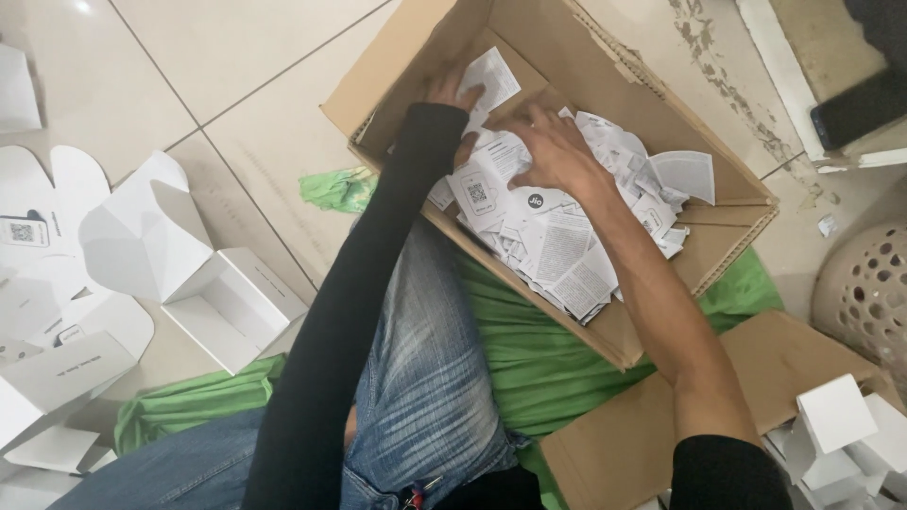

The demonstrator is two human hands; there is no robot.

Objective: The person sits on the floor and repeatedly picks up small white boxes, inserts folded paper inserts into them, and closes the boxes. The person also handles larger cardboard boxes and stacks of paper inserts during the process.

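Nearest to you, your legs in faded blue jeans (425, 378) rest on a green cloth (539, 349) spread over the tiled floor (217, 66). To your left on that floor lie several white folding cartons, one open white box (231, 307) just beside your left knee and flat unfolded ones further left. At your lower right, a second cardboard box (699, 416) holds small white boxes (836, 416) in its corner. Beyond your knees sits the open cardboard box (567, 57), tilted toward you on the green cloth, and in it lies a loose heap of small white printed leaflets (567, 255), piled mostly against the near and right walls. Your left arm, in a black sleeve, reaches over your knee into this box; your left hand (453, 99) is mostly hidden behind the sleeve and paper, its fingers pinching one white leaflet (491, 76) that stands up from the far end of the pile. Your right hand (553, 151), bare-armed, lies palm down on top of the heap just beside the left, fingers spread and curled over a bunch of leaflets, pressing on them. Past the box on the right stands a pale perforated basket (864, 293), and a dark flat thing sits on a ledge at the far right corner.
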